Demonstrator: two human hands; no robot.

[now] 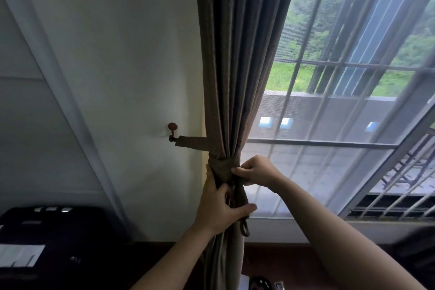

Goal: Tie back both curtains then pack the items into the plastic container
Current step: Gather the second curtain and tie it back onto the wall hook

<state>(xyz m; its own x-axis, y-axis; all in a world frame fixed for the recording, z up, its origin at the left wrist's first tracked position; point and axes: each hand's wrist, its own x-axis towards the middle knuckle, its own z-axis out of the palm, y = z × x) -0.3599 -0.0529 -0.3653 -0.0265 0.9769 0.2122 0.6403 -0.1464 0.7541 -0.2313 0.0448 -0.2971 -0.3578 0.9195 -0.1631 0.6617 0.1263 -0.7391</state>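
Where the brown curtain (235, 66) hangs at the left edge of the window (353, 106), just beside the pale wall (129, 54), its folds are drawn together into a narrow bunch at the height of the hands. A tie strap (193, 142) of the same brown cloth runs from a small round-headed hook (173, 130) on the wall across to the bunch and wraps round it, ending in a knot (221, 168) on the front. The left hand (219, 212) grips the curtain just below the knot, fingers curled round the back of the bunch and the thumb laid across the front, pointing right. The loose end of the strap hangs down past that thumb and finishes in a small loop (244, 228). The right hand (255, 170) comes in from the right, its fingers curled and pinching the strap at the right side of the knot. Both forearms reach up from the bottom edge. Behind the curtain a thin white net (306, 172) covers the glass, with bars and green trees beyond. A black object (58, 242) sits low at the left, too dark to make out
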